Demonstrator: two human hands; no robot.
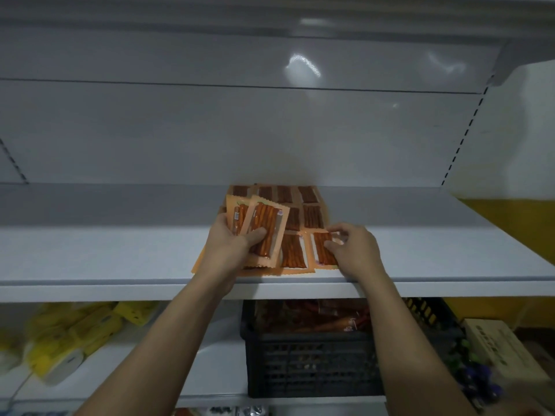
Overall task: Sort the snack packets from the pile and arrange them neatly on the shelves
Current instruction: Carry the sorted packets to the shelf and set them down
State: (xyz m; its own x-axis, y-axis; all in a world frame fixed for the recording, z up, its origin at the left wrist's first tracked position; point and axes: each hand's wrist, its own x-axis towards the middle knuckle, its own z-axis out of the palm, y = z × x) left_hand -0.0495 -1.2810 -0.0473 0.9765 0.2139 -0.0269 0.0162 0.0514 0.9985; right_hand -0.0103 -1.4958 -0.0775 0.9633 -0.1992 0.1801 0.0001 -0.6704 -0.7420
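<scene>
Several orange snack packets (300, 217) with reddish sticks inside lie in rows on the white shelf (120, 250). My left hand (231, 241) grips a small fan of the same packets (265, 226) above the left side of the rows, thumb across the front one. My right hand (351, 247) rests its curled fingers on the front-right packet (322, 249), pinching its edge where it lies flat on the shelf.
A black plastic crate (309, 361) with more snack packets sits on the shelf below, under my arms. Yellow-wrapped rolls (69, 337) lie at the lower left. A cardboard box (501, 349) is at the lower right. The shelf's back panel (270, 130) is bare.
</scene>
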